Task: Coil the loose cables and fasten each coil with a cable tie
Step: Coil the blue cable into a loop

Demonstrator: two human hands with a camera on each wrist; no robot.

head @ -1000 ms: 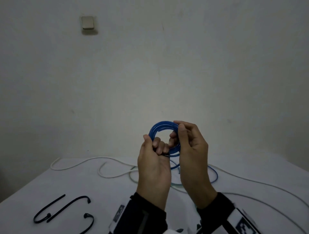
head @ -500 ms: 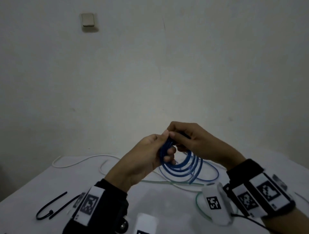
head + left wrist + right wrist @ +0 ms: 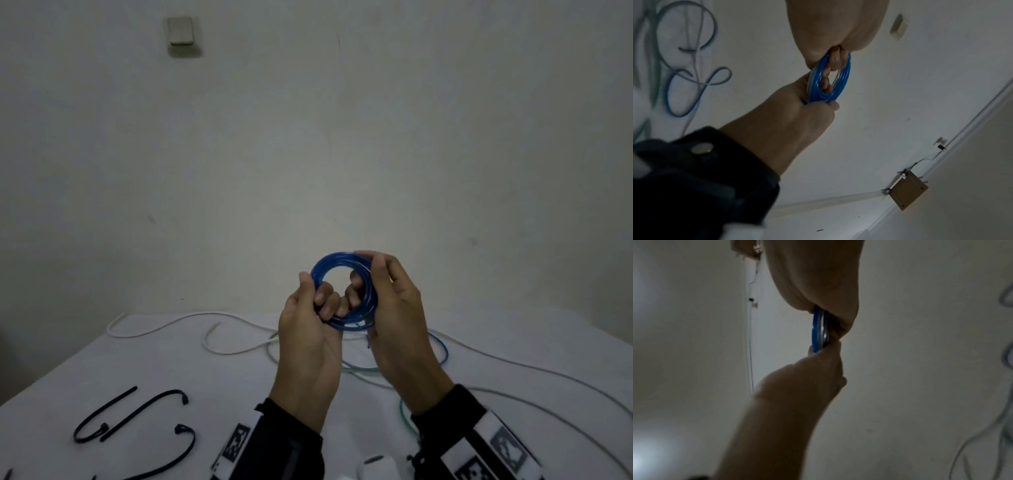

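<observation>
A blue cable coil [image 3: 342, 270] of several turns is held upright above the table, between both hands. My left hand [image 3: 317, 293] grips its lower left side, thumb on the rim and fingers curled through the ring. My right hand [image 3: 368, 279] pinches the right side of the ring. The left wrist view shows the coil [image 3: 840, 81] edge-on between my left hand [image 3: 818, 104] and the right hand [image 3: 838, 53]. The right wrist view shows the coil [image 3: 819, 331] as a narrow band. A loose blue tail [image 3: 442, 349] lies on the table. Three black cable ties [image 3: 137, 416] lie at the lower left.
White cables [image 3: 164, 325] and a green cable [image 3: 404, 414] trail over the white table [image 3: 85, 370] behind and to the right of my hands. A plain wall with a switch plate [image 3: 181, 31] stands right behind the table.
Half a second ago the hands were tipped down with the loops hanging loosely below them. Now both hands are upright again and the coil is raised as a tight ring.
</observation>
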